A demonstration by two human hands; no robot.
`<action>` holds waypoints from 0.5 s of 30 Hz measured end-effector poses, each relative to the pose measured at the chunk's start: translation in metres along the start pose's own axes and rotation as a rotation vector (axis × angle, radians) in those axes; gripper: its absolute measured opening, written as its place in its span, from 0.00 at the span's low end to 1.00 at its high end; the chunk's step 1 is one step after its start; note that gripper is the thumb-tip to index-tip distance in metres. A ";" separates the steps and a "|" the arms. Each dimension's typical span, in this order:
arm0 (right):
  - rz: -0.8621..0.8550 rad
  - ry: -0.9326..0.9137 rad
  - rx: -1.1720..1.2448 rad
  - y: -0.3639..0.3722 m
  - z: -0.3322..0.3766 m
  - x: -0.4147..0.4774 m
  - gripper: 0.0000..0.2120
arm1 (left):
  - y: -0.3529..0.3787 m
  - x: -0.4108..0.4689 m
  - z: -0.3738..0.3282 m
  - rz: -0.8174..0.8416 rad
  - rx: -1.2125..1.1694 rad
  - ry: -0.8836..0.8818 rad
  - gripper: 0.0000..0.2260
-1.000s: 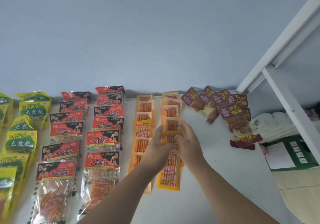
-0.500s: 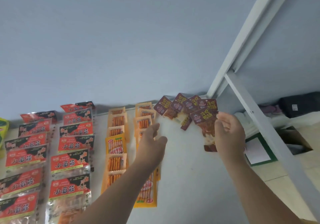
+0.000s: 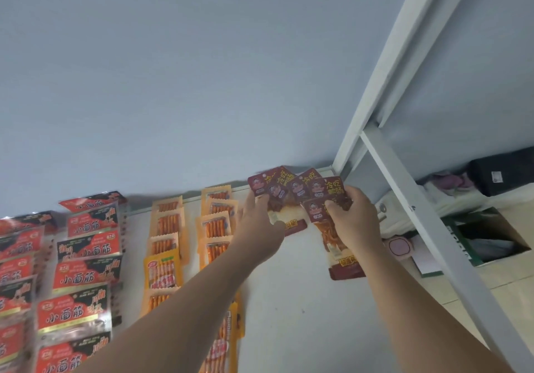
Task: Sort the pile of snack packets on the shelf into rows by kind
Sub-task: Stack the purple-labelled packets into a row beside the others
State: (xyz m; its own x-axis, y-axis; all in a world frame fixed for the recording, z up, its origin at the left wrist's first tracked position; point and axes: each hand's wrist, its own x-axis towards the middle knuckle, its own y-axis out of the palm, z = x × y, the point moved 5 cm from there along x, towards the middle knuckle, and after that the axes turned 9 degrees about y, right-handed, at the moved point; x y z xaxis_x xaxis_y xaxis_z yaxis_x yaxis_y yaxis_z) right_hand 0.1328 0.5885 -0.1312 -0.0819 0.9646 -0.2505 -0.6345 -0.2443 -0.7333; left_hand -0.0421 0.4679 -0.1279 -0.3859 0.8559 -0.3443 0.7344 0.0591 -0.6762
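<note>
Several maroon snack packets [image 3: 300, 187] lie fanned at the back right of the white shelf [image 3: 297, 300]. My left hand [image 3: 260, 222] lies on the left ones, fingers on a packet's top edge. My right hand [image 3: 355, 219] grips the front maroon packet [image 3: 341, 254], which reaches toward me. Two rows of orange packets [image 3: 215, 225] run down the middle, partly hidden by my left forearm. Rows of red and black packets [image 3: 86, 248] fill the left.
A white shelf post [image 3: 384, 75] and a slanted frame bar [image 3: 433, 228] stand at the right. Beyond them on the floor are a green-edged cardboard box [image 3: 488, 237], white bundles and a black box [image 3: 502, 173]. The blue-grey wall is behind.
Both hands left the orange rows and moved right to the maroon packets. My left hand now touches them and my right hand has closed on the front one. The view swung right.
</note>
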 end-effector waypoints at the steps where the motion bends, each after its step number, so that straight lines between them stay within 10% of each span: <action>1: -0.031 -0.020 -0.042 0.003 0.000 -0.002 0.24 | 0.000 0.002 -0.001 -0.014 -0.027 0.003 0.32; 15: -0.042 -0.053 -0.100 0.023 -0.006 -0.064 0.28 | -0.006 0.003 -0.017 -0.070 -0.134 0.043 0.19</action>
State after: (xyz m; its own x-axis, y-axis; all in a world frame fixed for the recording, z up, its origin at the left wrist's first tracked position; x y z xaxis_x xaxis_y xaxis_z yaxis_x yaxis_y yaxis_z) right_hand 0.1284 0.5208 -0.1359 -0.0993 0.9775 -0.1863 -0.5590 -0.2097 -0.8022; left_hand -0.0380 0.4788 -0.1141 -0.4166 0.8684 -0.2688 0.7754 0.1851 -0.6037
